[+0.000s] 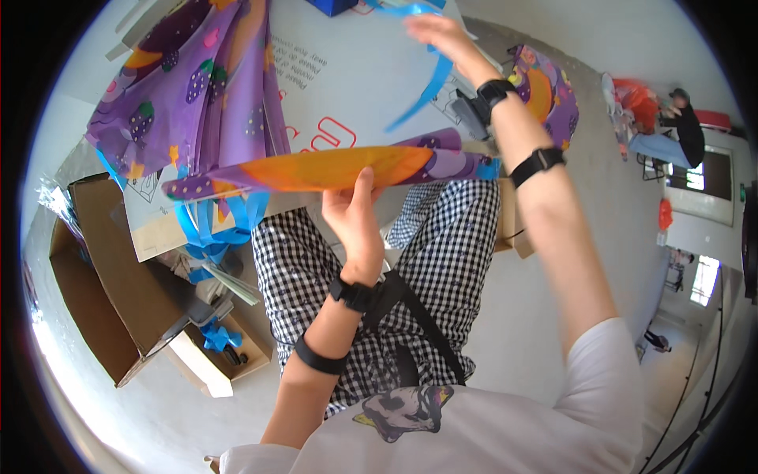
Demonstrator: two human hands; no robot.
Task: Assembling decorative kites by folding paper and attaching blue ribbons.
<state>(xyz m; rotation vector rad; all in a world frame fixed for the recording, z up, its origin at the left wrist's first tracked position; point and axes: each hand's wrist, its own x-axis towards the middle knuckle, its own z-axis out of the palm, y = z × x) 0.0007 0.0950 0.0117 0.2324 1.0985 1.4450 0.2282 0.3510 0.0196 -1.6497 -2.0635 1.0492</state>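
Observation:
My left hand grips the near edge of a folded purple bag with a fruit print and a large orange-yellow shape. Its thumb lies on top of the fabric, and the other fingers are mostly hidden below. Farther off to the right, my right hand is raised, slightly blurred, with its fingers closed on a blue strap. That strap curls past the fingertips and hangs toward the folded bag. Another stretch of purple printed fabric lies at the far left, over a white printed board.
Blue straps dangle over the board's near edge. An open cardboard box and a smaller box with a blue item stand at the left. Another purple printed bundle is beyond my right arm. A person sits at the far right.

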